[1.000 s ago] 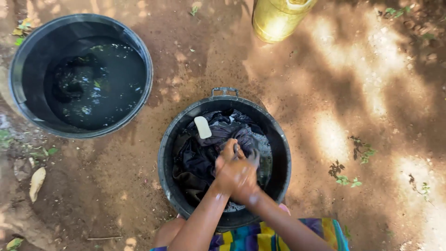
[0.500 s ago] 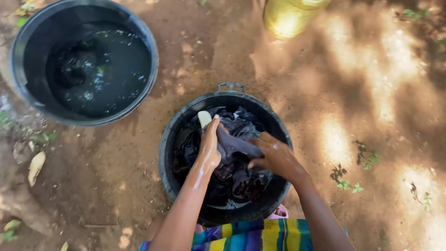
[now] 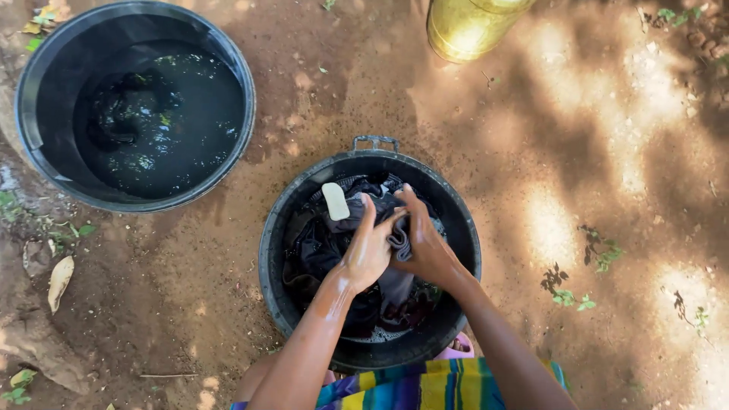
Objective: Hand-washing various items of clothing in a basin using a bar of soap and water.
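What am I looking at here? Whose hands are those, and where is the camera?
The camera sits on a person's head and looks down, so you see that person's own two arms. The left hand and the right hand squeeze a grey wet cloth together over a black bucket full of dark clothes. A pale bar of soap lies on the clothes. A bigger black tub of dark water stands on the dirt ground, and a yellow container stands at the top.

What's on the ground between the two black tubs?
Only bare reddish dirt with small pebbles lies between the big water-filled tub and the tub of dark clothes, as the head view shows.
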